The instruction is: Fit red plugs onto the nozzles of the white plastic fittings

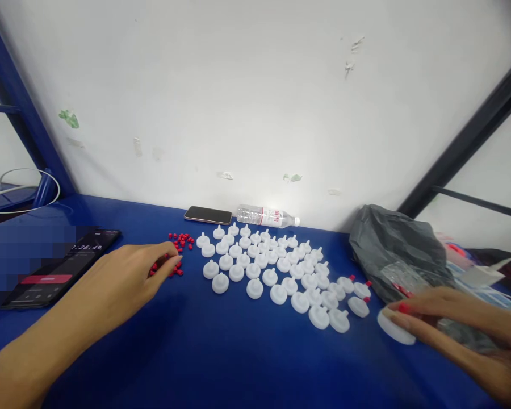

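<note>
Several small red caps (pixel 181 241) lie in a loose pile at the left centre of the blue table. Over the pile is my left hand (pixel 147 264), its thumb and forefinger bent toward each other at the caps; whether a cap is between them is hidden. At the right, my right hand (pixel 443 324) grips a white lid (pixel 396 330) with a red cap on its spout, slightly blurred. Between the hands stand several white spouted lids (pixel 270 277), mostly without caps. A few at their right end, such as one lid (pixel 358 307), carry red caps.
Along the wall lie a dark phone (pixel 208 215) and a clear plastic bottle (pixel 268 216) on its side. A larger phone showing a timer (pixel 63 270) is at the left. A grey plastic bag (pixel 396 244) sits at the right, beside blue-and-white packets.
</note>
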